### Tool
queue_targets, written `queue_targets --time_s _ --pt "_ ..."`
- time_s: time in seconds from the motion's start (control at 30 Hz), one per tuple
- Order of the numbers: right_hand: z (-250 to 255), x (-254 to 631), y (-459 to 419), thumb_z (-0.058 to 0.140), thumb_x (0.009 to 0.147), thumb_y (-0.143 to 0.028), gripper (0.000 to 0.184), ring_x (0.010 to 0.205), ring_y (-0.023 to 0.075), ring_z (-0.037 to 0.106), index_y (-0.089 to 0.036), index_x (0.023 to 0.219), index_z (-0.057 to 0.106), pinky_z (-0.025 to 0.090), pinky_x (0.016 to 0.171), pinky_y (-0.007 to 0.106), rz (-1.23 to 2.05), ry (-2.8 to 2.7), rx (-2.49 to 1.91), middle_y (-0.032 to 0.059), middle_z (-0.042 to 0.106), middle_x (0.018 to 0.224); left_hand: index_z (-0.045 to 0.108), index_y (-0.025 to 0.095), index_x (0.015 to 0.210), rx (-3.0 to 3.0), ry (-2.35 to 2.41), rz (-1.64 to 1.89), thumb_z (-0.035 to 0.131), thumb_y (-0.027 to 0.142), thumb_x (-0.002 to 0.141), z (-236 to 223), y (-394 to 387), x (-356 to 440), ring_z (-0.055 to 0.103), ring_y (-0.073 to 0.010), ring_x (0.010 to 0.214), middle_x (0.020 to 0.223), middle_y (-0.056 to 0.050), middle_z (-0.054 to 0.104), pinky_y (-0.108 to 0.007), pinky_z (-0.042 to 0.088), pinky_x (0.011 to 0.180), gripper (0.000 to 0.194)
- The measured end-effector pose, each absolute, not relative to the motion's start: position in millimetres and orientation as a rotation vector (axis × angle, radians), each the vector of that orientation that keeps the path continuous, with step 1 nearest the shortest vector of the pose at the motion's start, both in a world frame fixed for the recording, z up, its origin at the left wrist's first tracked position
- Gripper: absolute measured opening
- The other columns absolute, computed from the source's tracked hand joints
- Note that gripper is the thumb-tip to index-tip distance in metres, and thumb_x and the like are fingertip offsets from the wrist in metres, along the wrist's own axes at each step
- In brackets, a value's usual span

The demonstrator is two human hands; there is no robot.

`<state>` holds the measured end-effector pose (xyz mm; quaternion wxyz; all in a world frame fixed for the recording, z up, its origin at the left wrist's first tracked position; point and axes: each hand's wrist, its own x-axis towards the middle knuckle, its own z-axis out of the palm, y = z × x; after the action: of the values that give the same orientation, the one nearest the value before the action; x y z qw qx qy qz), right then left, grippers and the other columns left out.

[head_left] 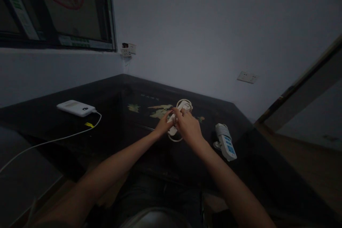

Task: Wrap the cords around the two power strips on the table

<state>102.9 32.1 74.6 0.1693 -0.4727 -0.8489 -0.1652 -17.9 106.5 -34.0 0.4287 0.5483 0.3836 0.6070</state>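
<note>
A white power strip (184, 105) lies on the dark table in front of me, its pale cord (175, 140) looped around both ends. My left hand (163, 125) grips the strip from the left, thumb and fingers closed about its middle. From the right, my right hand (188, 125) is bent over the same strip, with its fingers curled onto it and touching near the left fingertips. Part of the strip and cord is hidden under the fingers, so I cannot tell exactly what the fingertips pinch.
A second power strip (226, 142), white with blue, sits to the right with its cord wound around it. On the left of the black table (112, 121) are a white device (76, 108) with a cable and a yellow tag (89, 125). Wall sockets (247, 77) are behind.
</note>
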Motion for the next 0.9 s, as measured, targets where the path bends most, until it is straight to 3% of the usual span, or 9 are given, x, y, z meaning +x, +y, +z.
queue_targets --time_s 0.13,0.33,0.5,0.77,0.9 --pt "43 116 18 0.045 0.084 -0.007 0.048 0.102 0.0256 0.054 -0.018 0.131 0.049 0.049 0.085 0.037 -0.336 -2.208 -1.283 0.0122 0.061 0.11 0.047 0.019 0.135 1.312 0.935 1.518 0.072 0.026 0.071 -34 103 -18 0.064 -0.0257 0.097 0.122 -0.013 0.062 -0.037 0.051 0.083 0.069" --pt "-6 127 -4 0.045 0.081 -0.005 0.045 0.094 0.0236 0.052 -0.018 0.124 0.053 0.048 0.082 0.038 -0.048 -1.939 -1.223 0.0093 0.061 0.102 0.044 0.023 0.137 1.086 0.856 1.503 0.071 0.022 0.069 -29 97 -13 0.066 -0.0173 0.08 0.124 -0.011 0.061 -0.027 0.053 0.068 0.074" --pt "-24 144 -15 0.046 0.081 -0.006 0.039 0.093 0.021 0.053 -0.018 0.116 0.056 0.047 0.081 0.035 0.104 -1.829 -1.174 0.0074 0.061 0.1 0.045 0.021 0.136 1.012 0.834 1.527 0.072 0.021 0.069 -24 98 -13 0.066 -0.0173 0.083 0.125 -0.012 0.061 -0.022 0.053 0.064 0.073" --pt "-38 194 -19 0.05 0.078 -0.008 0.029 0.092 0.0207 0.056 -0.019 0.103 0.06 0.047 0.081 0.035 0.152 -1.766 -1.241 0.0065 0.061 0.097 0.039 0.025 0.138 0.978 0.77 1.399 0.072 0.021 0.069 -25 100 -19 0.068 -0.0198 0.07 0.128 -0.014 0.056 -0.033 0.058 0.055 0.076" --pt "-43 199 -17 0.048 0.077 -0.01 0.03 0.099 0.0219 0.055 -0.019 0.104 0.059 0.046 0.086 0.038 0.152 -1.725 -1.314 0.0084 0.056 0.104 0.04 0.023 0.136 1.029 0.779 1.306 0.071 0.022 0.071 -25 95 -16 0.067 -0.0184 0.064 0.127 -0.016 0.057 -0.032 0.057 0.052 0.073"
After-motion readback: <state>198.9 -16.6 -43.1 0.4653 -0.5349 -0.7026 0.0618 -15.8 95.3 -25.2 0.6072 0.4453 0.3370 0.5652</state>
